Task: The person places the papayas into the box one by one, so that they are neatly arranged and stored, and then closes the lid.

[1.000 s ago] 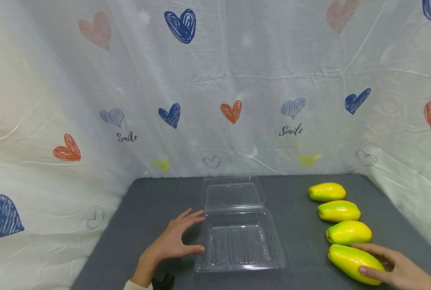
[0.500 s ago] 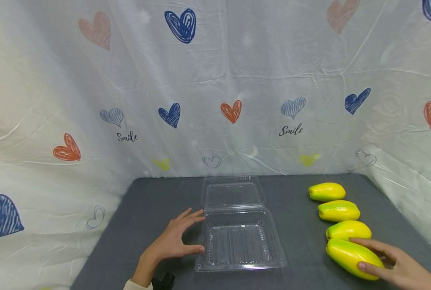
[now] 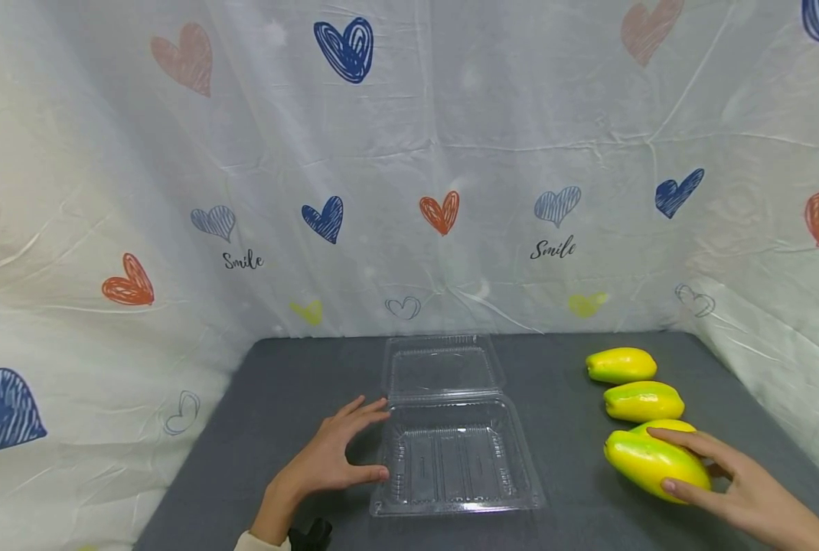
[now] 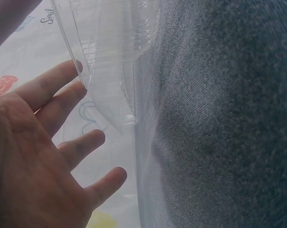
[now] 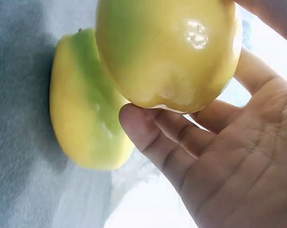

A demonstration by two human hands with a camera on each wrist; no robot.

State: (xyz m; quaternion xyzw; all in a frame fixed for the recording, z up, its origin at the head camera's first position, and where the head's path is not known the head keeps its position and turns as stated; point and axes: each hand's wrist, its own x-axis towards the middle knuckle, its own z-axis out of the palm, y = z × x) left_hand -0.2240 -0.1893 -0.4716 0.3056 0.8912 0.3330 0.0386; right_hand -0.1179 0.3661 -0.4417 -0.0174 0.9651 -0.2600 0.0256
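My right hand (image 3: 733, 478) grips a yellow-green papaya (image 3: 654, 463) between thumb and fingers, raised over the table and overlapping another papaya (image 3: 678, 425) behind it. In the right wrist view the held papaya (image 5: 167, 52) is close up, with a second papaya (image 5: 88, 104) lying beyond it on the cloth. A clear plastic clamshell box (image 3: 451, 459) lies at the middle, its lid (image 3: 444, 367) folded back. Beside its left edge my left hand (image 3: 334, 451) is spread, fingertips at the rim. The left wrist view shows those fingers (image 4: 67, 97) straight, touching the box's edge (image 4: 79, 57).
Two more papayas, a nearer one (image 3: 644, 402) and a farther one (image 3: 621, 366), lie in a row at the table's right. Grey cloth covers the table (image 3: 299, 375). A white curtain with printed hearts (image 3: 382, 153) hangs along the back and sides.
My right hand has lifted the nearest papaya off the table and carried it up and to the left, now partly covering the one behind. The left hand and box have not moved.
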